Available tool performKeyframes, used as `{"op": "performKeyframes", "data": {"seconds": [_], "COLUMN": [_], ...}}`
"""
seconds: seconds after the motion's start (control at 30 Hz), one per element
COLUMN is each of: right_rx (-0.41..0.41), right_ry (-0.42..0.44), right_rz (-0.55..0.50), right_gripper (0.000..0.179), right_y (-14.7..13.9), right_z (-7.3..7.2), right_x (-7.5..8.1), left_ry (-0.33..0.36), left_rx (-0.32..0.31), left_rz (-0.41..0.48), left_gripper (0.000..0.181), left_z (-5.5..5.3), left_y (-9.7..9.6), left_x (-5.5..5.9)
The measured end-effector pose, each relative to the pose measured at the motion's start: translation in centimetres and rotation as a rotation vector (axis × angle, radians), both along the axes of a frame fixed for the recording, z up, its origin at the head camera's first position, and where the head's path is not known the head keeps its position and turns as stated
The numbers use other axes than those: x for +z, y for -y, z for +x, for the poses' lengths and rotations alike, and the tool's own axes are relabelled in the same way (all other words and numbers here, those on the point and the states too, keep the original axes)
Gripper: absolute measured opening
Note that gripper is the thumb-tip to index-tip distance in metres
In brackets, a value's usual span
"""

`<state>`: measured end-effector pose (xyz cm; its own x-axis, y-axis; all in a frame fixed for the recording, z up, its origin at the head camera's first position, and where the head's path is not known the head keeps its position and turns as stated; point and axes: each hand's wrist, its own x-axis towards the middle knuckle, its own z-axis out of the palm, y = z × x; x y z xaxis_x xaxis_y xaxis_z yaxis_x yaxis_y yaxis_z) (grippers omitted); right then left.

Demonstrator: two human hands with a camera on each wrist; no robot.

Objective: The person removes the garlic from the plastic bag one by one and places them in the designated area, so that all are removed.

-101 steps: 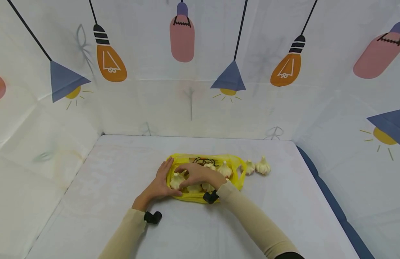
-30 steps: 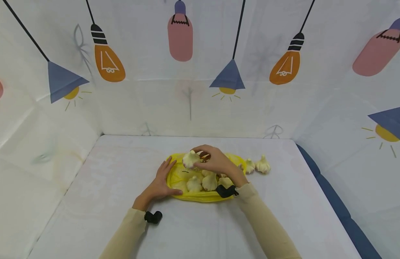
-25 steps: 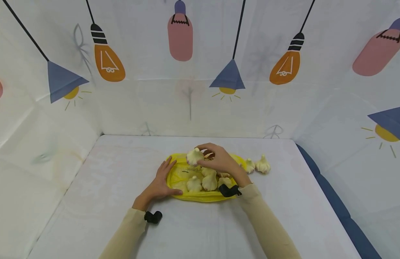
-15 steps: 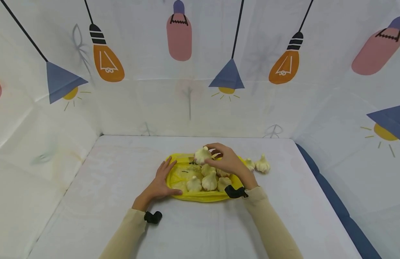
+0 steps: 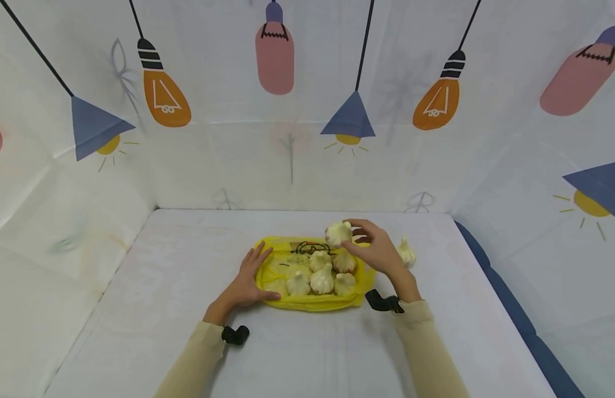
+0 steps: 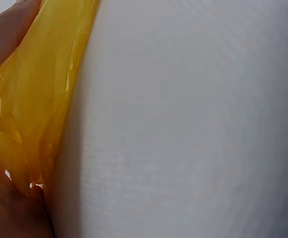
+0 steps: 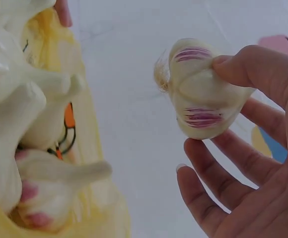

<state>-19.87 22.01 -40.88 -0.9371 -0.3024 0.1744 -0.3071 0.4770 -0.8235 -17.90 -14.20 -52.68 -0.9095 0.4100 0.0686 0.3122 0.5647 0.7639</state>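
A yellow plastic bag point(image 5: 312, 302) lies spread out with several whole garlic bulbs point(image 5: 321, 279) in its middle and right part. My left hand point(image 5: 243, 281) rests against the bag's left end, thumb and fingers extended along it. In the left wrist view the yellow plastic point(image 6: 39, 89) shows between the thumb and fingers. Above the bag's back right corner, my right hand point(image 5: 374, 247) pinches one garlic bulb point(image 5: 338, 234) between thumb and fingertips. The right wrist view shows purple streaks on that held bulb point(image 7: 196, 94) and its root tuft pointing away from the palm.
Another garlic bulb point(image 5: 406, 254) sits on the white table point(image 5: 188, 237) just right of the right hand, partly covered by it. Printed white cloth point(image 5: 297, 155) stands behind the table and along its sides. A dark blue edge point(image 5: 511, 309) runs down the right side.
My right hand has lifted a garlic bulb from the bag's left part and carried it rightward over the bag. It now hides one of the two bulbs on the table. The left hand stays put.
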Motion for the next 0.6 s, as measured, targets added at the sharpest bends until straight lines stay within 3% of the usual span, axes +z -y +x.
{"op": "performKeyframes", "data": {"seconds": [0.27, 0.6], "right_rx": [-0.125, -0.27], "right_ry": [-0.032, -0.131], "right_rz": [-0.085, -0.112], "right_gripper": [0.053, 0.048], "right_y": [-3.4, -6.7], "right_z": [1.1, 2.5], "right_x": [0.0, -1.1], "left_ry": [0.0, -0.002], "left_rx": [0.007, 0.009], "left_rz": [-0.024, -0.024], "left_gripper": [0.121, 0.121], "left_z": [0.0, 0.0], "left_y": [-0.2, -0.1], "left_x": [0.0, -0.2]}}
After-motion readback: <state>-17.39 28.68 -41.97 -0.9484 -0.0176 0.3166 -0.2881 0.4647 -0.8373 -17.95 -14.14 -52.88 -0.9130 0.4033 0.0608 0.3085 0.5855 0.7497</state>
